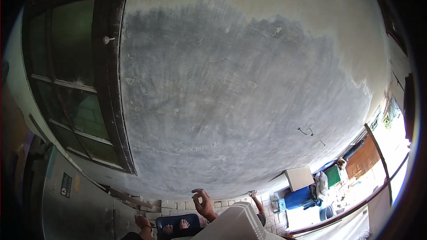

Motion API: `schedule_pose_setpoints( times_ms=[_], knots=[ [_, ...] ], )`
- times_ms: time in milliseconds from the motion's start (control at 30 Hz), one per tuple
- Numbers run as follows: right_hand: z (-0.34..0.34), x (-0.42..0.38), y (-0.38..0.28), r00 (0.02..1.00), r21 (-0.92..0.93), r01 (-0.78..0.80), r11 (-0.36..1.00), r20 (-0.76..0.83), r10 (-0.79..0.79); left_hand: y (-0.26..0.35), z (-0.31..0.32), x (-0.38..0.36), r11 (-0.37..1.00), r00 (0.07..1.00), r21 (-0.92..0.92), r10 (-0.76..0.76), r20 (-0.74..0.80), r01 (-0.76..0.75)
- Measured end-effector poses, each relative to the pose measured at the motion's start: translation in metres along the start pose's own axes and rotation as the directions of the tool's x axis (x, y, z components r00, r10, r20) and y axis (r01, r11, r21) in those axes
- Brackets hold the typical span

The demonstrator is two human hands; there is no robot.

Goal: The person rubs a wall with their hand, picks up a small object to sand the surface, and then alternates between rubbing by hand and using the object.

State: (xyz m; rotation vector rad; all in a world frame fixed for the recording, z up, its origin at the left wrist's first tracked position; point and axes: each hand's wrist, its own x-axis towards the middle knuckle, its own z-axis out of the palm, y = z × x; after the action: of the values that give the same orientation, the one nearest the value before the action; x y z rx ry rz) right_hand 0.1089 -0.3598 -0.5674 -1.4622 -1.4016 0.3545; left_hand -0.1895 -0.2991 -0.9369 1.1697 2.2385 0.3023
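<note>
My left hand [143,223] is low at the bottom left, beside a grey metal cabinet. Its fingers look curled, and whatever they may hold cannot be made out. Closer to me, my right hand [204,205] is raised in front of the wall's lower part, fingers bent with a gap between thumb and forefinger and nothing visible in them. A white striped piece [235,222], seemingly a cap brim, hides part of that arm. Two bare feet [184,224] rest on a dark blue stool [191,217]. The wall [231,89] carries a large grey patch below a pale cream area.
A dark-framed window [106,75] borders the wall at left, above the metal cabinet [66,204]. Another person's hand [254,194] is at the wall's base. Right of it are a blue drum [297,198], a pale box [299,178] and a bucket [326,213]. Nails [307,132] stick out.
</note>
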Motion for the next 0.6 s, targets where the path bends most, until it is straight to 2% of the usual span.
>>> schedule_pose_setpoints(
  times_ms=[100, 167, 200, 233, 300, 333, 367, 433, 500, 567, 600],
  knots=[
    [0.001, -0.004, -0.004, 0.996, 0.022, -0.082, 0.996, 0.037, 0.081, -0.019, 0.005, 0.013, 0.975, 0.996, 0.208, 0.080, -0.027, -0.072],
    [-0.003, -0.006, 0.005, 1.000, -0.025, 0.006, 1.000, 0.028, -0.005, -0.047, 0.007, 0.001, 0.931, 0.994, 0.356, 0.107, -0.033, -0.088],
    [-0.005, -0.004, 0.009, 0.992, -0.045, 0.125, 0.991, 0.001, -0.125, -0.053, -0.008, 0.015, 0.930, 0.996, 0.362, 0.080, -0.035, -0.062],
    [-0.008, -0.005, 0.012, 0.998, -0.009, 0.062, 0.998, 0.009, -0.062, -0.047, -0.017, 0.006, 0.800, 0.987, 0.579, 0.097, 0.132, -0.156],
    [-0.014, -0.005, 0.014, 0.995, -0.006, -0.089, 0.996, 0.040, 0.089, -0.041, -0.036, 0.009, 0.930, 0.996, 0.357, 0.094, 0.001, -0.088],
    [-0.015, -0.005, 0.018, 0.994, 0.006, -0.080, 0.997, 0.080, 0.080, -0.041, -0.051, 0.005, 0.996, 1.000, 0.081, 0.028, 0.005, -0.029],
    [-0.015, -0.001, 0.021, 0.995, -0.006, -0.057, 0.998, 0.080, 0.057, -0.025, -0.088, -0.013, 0.979, 1.000, -0.202, -0.021, 0.012, 0.024],
    [-0.013, 0.003, 0.028, 0.995, -0.006, -0.031, 1.000, 0.090, 0.031, -0.030, -0.101, -0.020, 0.968, 0.998, -0.244, -0.064, 0.004, 0.063],
    [-0.010, 0.014, 0.030, 0.988, 0.020, 0.093, 0.995, 0.118, -0.095, -0.030, -0.095, -0.028, 0.958, 0.997, -0.277, -0.082, -0.009, 0.077],
    [-0.005, 0.020, 0.020, 0.990, 0.080, 0.067, 0.994, 0.116, -0.076, -0.056, -0.079, -0.027, 0.948, 0.933, -0.317, -0.125, -0.336, 0.013],
    [-0.004, 0.021, 0.015, 0.992, 0.122, 0.036, 0.992, 0.118, -0.051, -0.056, -0.082, -0.033, 0.951, 0.928, -0.311, -0.118, -0.354, 0.002]
  ],
)
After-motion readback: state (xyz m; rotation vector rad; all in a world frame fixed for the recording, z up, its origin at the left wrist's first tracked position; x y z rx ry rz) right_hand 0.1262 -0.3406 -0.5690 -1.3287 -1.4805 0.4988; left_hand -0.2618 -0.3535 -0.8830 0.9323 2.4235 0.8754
